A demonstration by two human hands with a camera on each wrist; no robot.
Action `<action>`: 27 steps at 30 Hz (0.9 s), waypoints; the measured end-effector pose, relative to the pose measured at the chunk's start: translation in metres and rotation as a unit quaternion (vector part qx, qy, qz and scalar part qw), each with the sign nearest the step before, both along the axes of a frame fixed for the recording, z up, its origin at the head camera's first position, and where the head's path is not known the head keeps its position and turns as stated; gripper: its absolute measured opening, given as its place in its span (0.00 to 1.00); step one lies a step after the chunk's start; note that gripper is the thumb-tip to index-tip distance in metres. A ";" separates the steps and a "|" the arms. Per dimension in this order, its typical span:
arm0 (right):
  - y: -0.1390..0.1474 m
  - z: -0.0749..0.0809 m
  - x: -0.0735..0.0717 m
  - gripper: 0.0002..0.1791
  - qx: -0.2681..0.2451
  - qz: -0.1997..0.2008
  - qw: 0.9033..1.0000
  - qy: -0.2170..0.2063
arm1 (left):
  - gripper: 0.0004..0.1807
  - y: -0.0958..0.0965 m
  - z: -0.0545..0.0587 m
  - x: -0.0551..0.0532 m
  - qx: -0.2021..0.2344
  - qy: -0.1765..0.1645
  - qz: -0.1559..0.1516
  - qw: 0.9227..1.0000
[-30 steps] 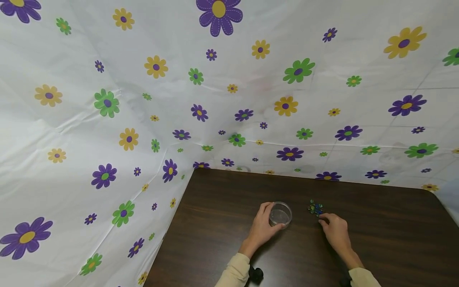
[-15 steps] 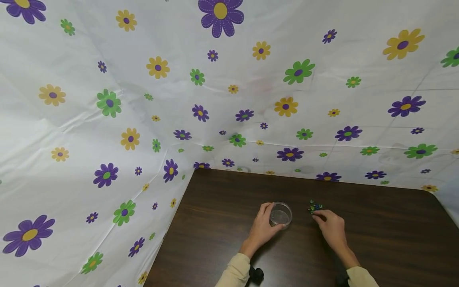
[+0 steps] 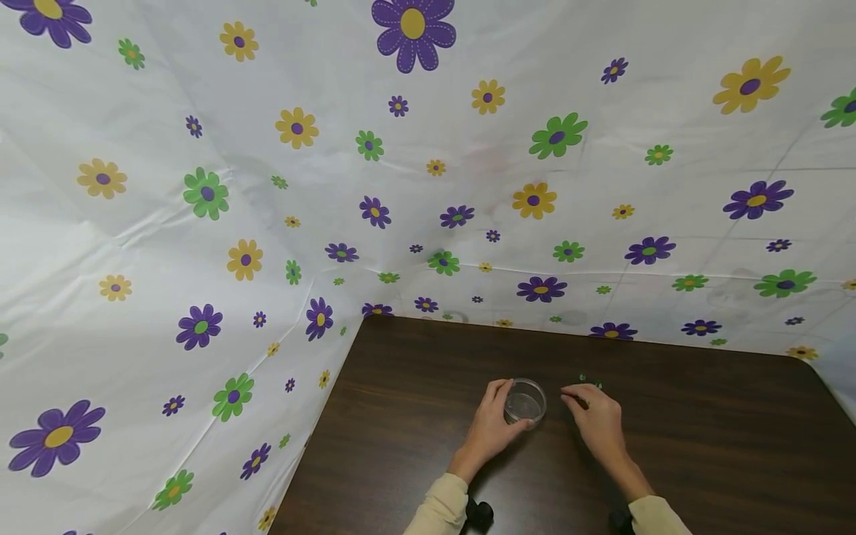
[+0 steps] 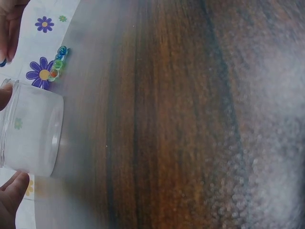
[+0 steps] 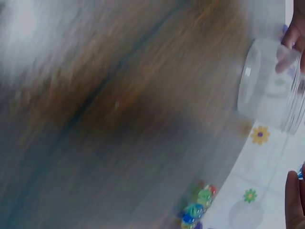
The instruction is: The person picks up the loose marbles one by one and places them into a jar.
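Observation:
My left hand [image 3: 493, 425] grips a clear round jar [image 3: 533, 403] that stands on the dark wooden table. Its thumb and fingers lie round the sides, as the left wrist view of the jar [image 4: 35, 131] also shows. To the right, my right hand [image 3: 597, 425] pinches a small blue glass marble [image 4: 3, 63] between thumb and fingertips, a short way from the jar's rim. Behind that hand lies a small cluster of green and blue glass marbles [image 4: 58, 64], one with an orange-red spot, mostly hidden in the head view. Inside the jar I see no marbles.
The brown tabletop [image 3: 722, 438] reaches back to a white sheet [image 3: 468, 171] printed with purple, green and yellow flowers, which hangs behind and on the left. Black wrist-camera mounts sit under both cuffs.
My right hand has moved left from the marble cluster towards the jar, with a marble pinched in its fingers. The left hand keeps holding the jar in place.

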State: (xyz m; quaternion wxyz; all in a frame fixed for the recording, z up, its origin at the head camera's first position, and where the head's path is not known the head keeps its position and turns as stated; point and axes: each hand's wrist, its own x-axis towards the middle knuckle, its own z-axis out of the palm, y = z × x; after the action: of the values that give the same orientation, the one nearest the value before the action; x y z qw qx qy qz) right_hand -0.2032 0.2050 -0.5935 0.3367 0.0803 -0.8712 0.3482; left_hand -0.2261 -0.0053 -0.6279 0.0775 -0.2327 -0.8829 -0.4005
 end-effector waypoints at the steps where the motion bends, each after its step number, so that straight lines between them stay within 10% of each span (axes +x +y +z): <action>1: -0.003 -0.001 0.000 0.13 0.000 0.002 1.000 0.006 | 0.42 0.000 0.000 0.000 0.000 0.005 0.000 1.000; 27: -0.039 -0.014 -0.008 0.15 -0.016 0.028 0.999 0.013 | 0.42 0.000 -0.003 0.000 0.006 0.013 -0.004 1.000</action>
State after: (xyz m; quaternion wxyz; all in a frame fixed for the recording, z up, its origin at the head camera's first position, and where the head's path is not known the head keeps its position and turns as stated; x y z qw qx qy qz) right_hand -0.2115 0.1658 -0.6077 0.3395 0.1042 -0.8584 0.3702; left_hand -0.2265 -0.0049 -0.6309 0.0888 -0.2410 -0.8784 -0.4031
